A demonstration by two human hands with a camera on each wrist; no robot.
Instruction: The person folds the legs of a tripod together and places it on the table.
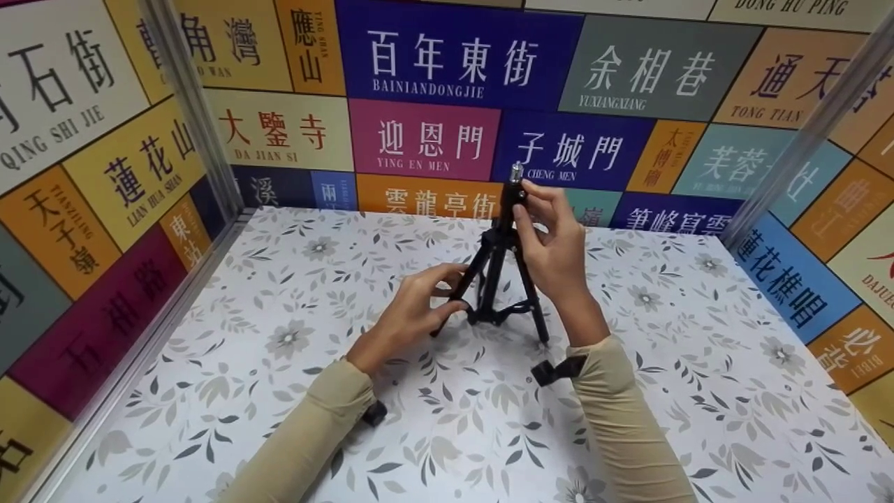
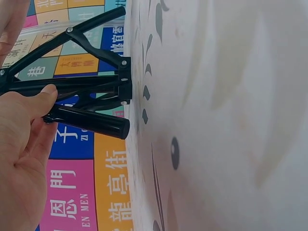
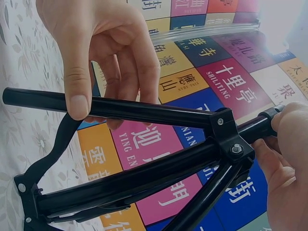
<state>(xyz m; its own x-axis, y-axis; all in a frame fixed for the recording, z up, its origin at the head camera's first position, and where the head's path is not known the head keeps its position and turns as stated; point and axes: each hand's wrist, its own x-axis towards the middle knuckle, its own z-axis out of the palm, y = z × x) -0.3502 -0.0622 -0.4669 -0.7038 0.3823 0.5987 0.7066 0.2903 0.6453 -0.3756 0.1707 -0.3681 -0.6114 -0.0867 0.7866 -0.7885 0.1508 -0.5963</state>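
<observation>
The wall (image 1: 422, 143) behind the tripod is the biggest thing here, a patchwork of coloured street-name panels in Chinese characters and Latin letters, and it carries on along both sides of the tripod too. Beneath the tripod spreads the table (image 1: 447, 419), white with a grey leaf-and-flower print. Pale posts mark the wall's corners, one (image 1: 192, 105) well to the left of the tripod and the other (image 1: 803, 133) well to its right. Two tan sleeves reach in from the near side, the left sleeve (image 1: 300, 433) to the front left of the tripod, the right sleeve (image 1: 635, 426) to its front right. The tripod (image 1: 492, 265) itself is black and roughly upright over the table, legs spread and braces joined low on the column; whether every foot touches the table I cannot tell. The right hand (image 1: 559, 244) is at the top of the tripod, thumb and fingers closed narrowly on its neck. The left hand (image 1: 412, 307) is at the tripod's left side, pinching one leg, with the thumb on one side and fingers on the other. Small black blocks sit at the cuffs, one (image 1: 547, 372) just in front of the tripod's right foot, the other (image 1: 375, 413) farther to its front left. Smallest is the silver tip (image 1: 517, 172) crowning the tripod, just above the right hand's fingers
</observation>
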